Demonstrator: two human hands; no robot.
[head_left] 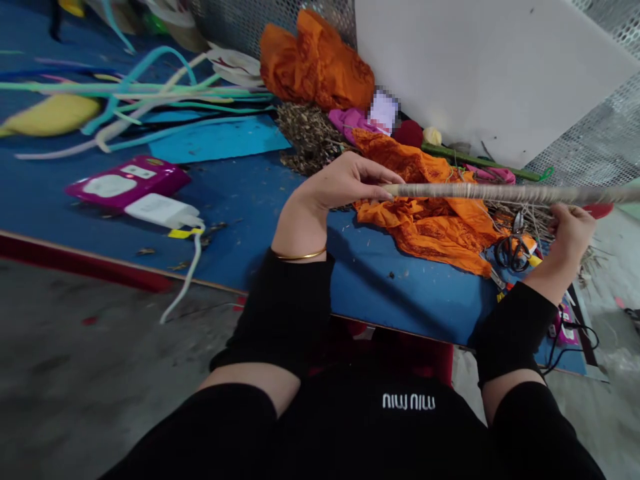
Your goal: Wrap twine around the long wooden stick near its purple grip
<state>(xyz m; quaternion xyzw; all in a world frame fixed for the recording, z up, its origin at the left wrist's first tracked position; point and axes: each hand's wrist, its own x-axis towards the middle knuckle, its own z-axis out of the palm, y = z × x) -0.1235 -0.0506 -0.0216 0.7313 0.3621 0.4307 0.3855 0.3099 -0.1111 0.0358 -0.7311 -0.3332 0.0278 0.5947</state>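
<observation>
A long stick (460, 192) wound with pale thread spans the view from the middle to the right edge, nearly level above the table. My left hand (345, 179) pinches its bare left end between thumb and fingers. Just under the right part of the stick, my right hand (573, 230) is closed, its fingertips on fine thread (534, 215) that hangs from the winding. An orange patterned cloth (425, 227) lies crumpled beneath the stick. Black-handled scissors (511, 253) rest at the cloth's right end, near my right wrist.
On the blue table (240, 200) lie fuzzy coloured stems (165, 93), a purple packet (135, 179) with a white charger (163, 210), a heap of dry plant bits (307, 130) and another orange cloth bundle (315, 63). A white board (475, 67) leans behind. The table's front edge runs close to my body.
</observation>
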